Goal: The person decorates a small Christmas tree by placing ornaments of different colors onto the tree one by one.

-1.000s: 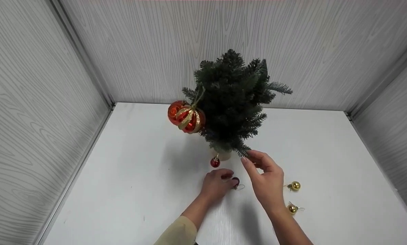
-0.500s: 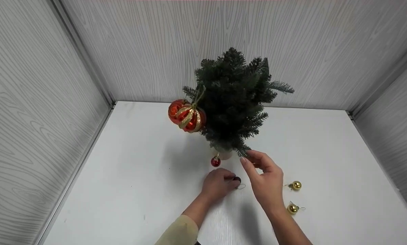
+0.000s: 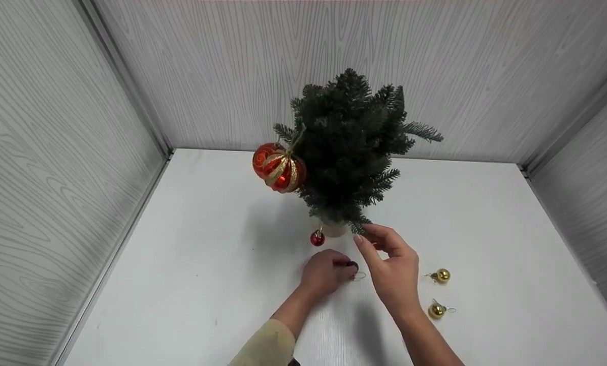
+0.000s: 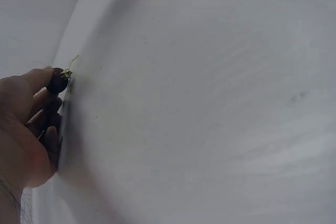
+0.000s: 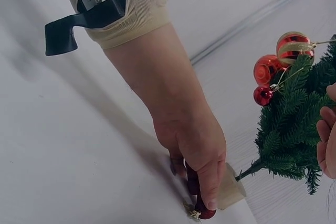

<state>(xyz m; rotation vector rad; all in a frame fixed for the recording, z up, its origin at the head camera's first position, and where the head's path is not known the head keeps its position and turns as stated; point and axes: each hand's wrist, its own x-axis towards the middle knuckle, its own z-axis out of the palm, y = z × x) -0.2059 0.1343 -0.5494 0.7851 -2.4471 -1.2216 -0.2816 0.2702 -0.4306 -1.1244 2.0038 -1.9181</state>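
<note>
The left hand point(image 3: 323, 274) pinches a small dark red bauble point(image 3: 353, 266) low over the white table; a thin gold loop point(image 4: 72, 62) sticks out from its cap. At the lower front of a small artificial Christmas tree point(image 3: 346, 147), the right hand point(image 3: 392, 264) has thumb and index finger at the tip of a low branch point(image 3: 358, 225). The other right fingers curl behind. Two large red-and-gold baubles point(image 3: 284, 173) hang on the tree's left side, and a small red bauble point(image 3: 317, 238) dangles in front of its pale base point(image 5: 231, 188).
Two small gold baubles with wire loops lie right of the right forearm, one farther back point(image 3: 442, 275) and one nearer point(image 3: 436, 310). Grey wood-patterned panels point(image 3: 222, 76) enclose the table point(image 3: 196, 244) at the back and both sides.
The left fingers have closed on the dark red bauble. The right hand and the branch tip have shifted slightly left, the tree top slightly right, and the hanging small red bauble has swung a little left.
</note>
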